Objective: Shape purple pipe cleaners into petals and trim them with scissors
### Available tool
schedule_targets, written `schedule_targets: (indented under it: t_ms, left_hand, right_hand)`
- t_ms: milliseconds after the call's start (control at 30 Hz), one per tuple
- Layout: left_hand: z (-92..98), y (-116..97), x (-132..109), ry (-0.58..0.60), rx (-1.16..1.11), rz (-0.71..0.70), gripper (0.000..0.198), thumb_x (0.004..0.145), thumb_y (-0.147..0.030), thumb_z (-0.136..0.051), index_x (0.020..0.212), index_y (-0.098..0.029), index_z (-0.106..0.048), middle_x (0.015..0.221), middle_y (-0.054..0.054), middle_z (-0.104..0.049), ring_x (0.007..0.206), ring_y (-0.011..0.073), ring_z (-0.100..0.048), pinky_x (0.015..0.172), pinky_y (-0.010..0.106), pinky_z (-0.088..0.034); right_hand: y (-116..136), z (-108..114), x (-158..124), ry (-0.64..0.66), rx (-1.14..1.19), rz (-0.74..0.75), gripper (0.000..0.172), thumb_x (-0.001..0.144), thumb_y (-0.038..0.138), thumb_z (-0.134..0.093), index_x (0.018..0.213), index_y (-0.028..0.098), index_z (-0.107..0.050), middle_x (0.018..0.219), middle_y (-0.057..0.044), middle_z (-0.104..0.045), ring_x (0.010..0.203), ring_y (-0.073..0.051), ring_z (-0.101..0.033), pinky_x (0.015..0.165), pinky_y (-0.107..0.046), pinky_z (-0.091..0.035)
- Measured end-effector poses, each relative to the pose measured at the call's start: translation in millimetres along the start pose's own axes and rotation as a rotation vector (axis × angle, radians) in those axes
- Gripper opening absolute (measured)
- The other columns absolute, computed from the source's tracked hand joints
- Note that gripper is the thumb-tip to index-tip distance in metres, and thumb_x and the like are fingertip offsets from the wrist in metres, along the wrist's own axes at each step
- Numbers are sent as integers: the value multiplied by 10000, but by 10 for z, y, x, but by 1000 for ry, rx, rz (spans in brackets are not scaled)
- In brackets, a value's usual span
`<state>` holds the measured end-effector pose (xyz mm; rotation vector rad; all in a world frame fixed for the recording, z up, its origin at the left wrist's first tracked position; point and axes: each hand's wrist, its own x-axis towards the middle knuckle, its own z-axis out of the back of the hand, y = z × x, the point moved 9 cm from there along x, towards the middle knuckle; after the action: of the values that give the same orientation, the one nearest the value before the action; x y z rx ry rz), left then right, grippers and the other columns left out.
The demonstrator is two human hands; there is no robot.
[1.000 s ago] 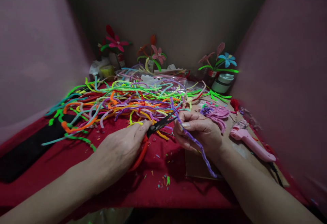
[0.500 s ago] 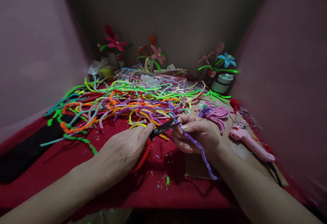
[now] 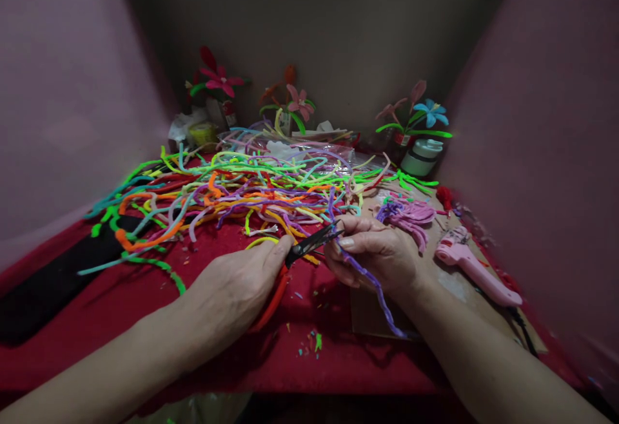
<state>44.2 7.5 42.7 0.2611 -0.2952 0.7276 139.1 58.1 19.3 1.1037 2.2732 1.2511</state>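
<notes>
My left hand is closed around the orange-red handles of a pair of scissors. Their dark blades point right and reach the fingertips of my right hand. Between thumb and fingers, that hand pinches a purple pipe cleaner, with one end standing up above the blades and the longer part hanging down to the right. The blades are at the pipe cleaner beside my fingertips; whether they are closed on it I cannot tell. Behind both hands spreads a tangled pile of multicoloured pipe cleaners.
A cardboard sheet on the red cloth carries a pink glue gun and a pink-purple pipe-cleaner bundle. Pipe-cleaner flowers and a pale green jar stand behind. Small clippings lie in front.
The upper end of the purple pipe cleaner has swung right and now stands more upright. Its hanging end has shifted slightly left. Both hands stay almost in place.
</notes>
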Motion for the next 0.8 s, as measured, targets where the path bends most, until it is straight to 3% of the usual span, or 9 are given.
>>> schedule_targets:
  t_ms: [367,800]
  left_hand:
    - [-19,-21,7,22,-38,9,350,837,-80,-275,1140,-32,-445,788,121,-646,609,219,-632,479,328,-537]
    - [30,-45,-9,33,43,12,362,809,-56,-289,1107,-23,-492,737,110,-641,568,207,-622,445,293,-518]
  right_hand:
    - [39,-24,-11,-13,-87,15,41,658,176,-545,664,140,-525,466,22,-495,335,-81,-414,343,-186,-267]
    - [117,-17,-35,-108,-167,20,73,616,159,-590,679,124,-576,506,24,-520,381,-63,-416,370,-190,-262]
